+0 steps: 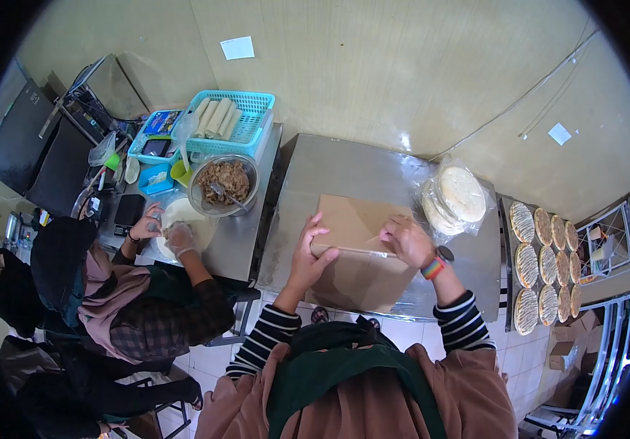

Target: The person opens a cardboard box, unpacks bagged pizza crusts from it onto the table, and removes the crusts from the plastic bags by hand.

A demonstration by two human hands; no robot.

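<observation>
A brown cardboard piece (362,282) stands at the front of the steel table (315,164), with a folded upper edge. My left hand (309,254) grips its left side, thumb along the fold and fingers behind. At the right, my right hand (408,241) has its fingers bent and pressed together at the cardboard's upper right; whatever they pinch is too small to tell. A pale strip with small print lies along the fold between both hands. Behind my right hand, round flatbreads (461,194) sit in clear plastic.
At the left, a co-worker's gloved hand (181,238) works over a white round sheet, near a bowl of brown filling (223,183) and a turquoise basket (256,106). Topped flat rounds (526,265) fill a tray at the right. Metal racks stand beyond.
</observation>
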